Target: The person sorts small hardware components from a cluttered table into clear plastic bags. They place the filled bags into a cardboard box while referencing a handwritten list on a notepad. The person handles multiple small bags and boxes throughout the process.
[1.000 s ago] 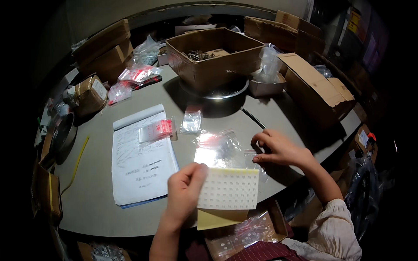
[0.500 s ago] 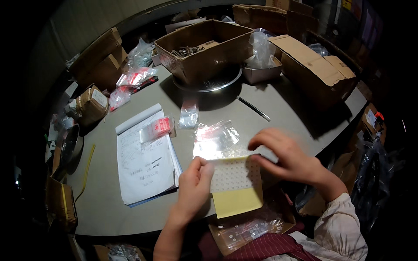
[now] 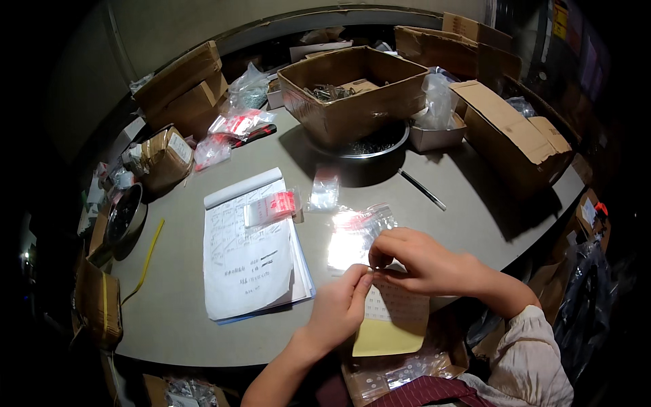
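A sheet of small printed stickers on yellow backing (image 3: 390, 337) hangs at the table's near edge. My left hand (image 3: 339, 305) is closed in a pinch at the sheet's upper left corner. Close beside its fingertips, my right hand (image 3: 424, 263) is also closed, thumb and fingers together over the sheet's upper edge. Whether a loose sticker is between the right fingers is hidden. Just beyond the hands lies a clear zip bag (image 3: 349, 237), shining in the light. Under the sheet, a carton (image 3: 461, 363) holds clear bags with small round pieces.
To the left lies a written notepad (image 3: 247, 271) with a stack of red-topped zip bags (image 3: 271, 207) on it. A pen (image 3: 422, 190) lies right of another clear bag (image 3: 325, 190). Farther back, a cardboard box (image 3: 352, 112) of metal parts sits on a steel bowl (image 3: 386, 150).
My right hand has come left and down to meet my left fingertips at the sheet's upper left corner. The whole view has shifted, with the table appearing farther right and lower.
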Tool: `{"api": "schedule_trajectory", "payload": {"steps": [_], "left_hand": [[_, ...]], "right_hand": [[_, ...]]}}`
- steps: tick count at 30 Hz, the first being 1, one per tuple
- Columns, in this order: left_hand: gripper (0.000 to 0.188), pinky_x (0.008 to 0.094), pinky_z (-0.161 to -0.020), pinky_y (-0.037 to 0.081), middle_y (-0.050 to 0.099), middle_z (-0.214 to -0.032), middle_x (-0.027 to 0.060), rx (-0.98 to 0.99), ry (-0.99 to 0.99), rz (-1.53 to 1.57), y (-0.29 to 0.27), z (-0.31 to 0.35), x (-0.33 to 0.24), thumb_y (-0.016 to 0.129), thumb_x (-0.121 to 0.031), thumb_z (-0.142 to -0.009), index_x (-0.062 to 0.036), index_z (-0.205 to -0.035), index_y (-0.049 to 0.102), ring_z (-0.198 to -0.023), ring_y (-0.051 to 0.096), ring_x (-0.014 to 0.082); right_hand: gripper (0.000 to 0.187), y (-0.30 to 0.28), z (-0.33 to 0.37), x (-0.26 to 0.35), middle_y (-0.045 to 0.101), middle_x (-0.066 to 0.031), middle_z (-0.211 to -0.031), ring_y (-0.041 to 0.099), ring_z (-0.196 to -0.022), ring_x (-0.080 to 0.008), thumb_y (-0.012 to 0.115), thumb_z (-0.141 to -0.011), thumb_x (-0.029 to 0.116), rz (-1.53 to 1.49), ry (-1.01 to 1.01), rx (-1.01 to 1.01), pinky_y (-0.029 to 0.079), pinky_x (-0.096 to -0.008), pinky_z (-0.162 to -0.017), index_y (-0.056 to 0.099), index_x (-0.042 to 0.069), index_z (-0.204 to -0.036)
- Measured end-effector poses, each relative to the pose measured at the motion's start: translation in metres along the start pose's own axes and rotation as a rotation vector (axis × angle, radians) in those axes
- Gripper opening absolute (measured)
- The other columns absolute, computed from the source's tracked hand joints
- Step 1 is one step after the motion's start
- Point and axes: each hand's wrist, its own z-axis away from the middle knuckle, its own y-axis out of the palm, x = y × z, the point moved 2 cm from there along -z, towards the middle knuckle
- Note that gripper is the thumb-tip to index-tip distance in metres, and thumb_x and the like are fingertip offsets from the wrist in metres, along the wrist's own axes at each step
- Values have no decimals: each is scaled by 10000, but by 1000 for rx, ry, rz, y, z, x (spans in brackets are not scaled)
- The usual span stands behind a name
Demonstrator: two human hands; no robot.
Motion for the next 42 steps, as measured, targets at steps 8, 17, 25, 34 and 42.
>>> {"api": "schedule_trajectory", "payload": {"steps": [8, 17, 25, 34, 42], "left_hand": [[206, 421, -642, 499, 660, -783, 216, 62, -140, 122, 0, -1, 9, 572, -169, -1055, -1, -1109, 677, -675, 656, 344], [249, 291, -677, 497, 663, -774, 50, 134, -299, 167, 2, -2, 11, 591, -203, -1071, 24, -1055, 691, -740, 567, 79], [248, 290, -725, 515, 684, -824, 59, 166, -269, 183, 3, -7, 13, 592, -201, -1072, 25, -1059, 695, -787, 586, 87], [257, 382, -656, 501, 655, -752, 194, 142, -189, 198, 5, 0, 13, 578, -229, -1055, -2, -1108, 688, -660, 641, 260], [245, 371, -677, 507, 672, -778, 168, 199, -206, 117, 4, -1, 6, 604, -227, -1041, -9, -1097, 700, -689, 635, 245]], "right_hand": [[307, 15, 16, 17, 623, -117, -945, 625, -891, -301, 752, -759, 40, 478, -222, -134, 510, -417, -795, 645, 16, -1046], [109, -27, 2, -28, 652, -70, -849, 638, -770, -184, 675, -939, 134, -78, 46, -185, 518, -343, -736, 662, 35, -982], [352, -41, -49, -84, 744, -202, -966, 717, -908, -333, 686, -888, 248, -70, 390, 248, 551, -422, -845, 715, -68, -1040], [519, -49, -37, -102, 717, -89, -778, 709, -725, -228, 830, -870, 523, 237, 611, 319, 542, -386, -648, 730, 31, -1002], [401, -61, -9, -77, 709, -39, -779, 648, -704, -132, 786, -948, 433, 82, 489, 293, 496, -318, -633, 729, 38, -988]]}}
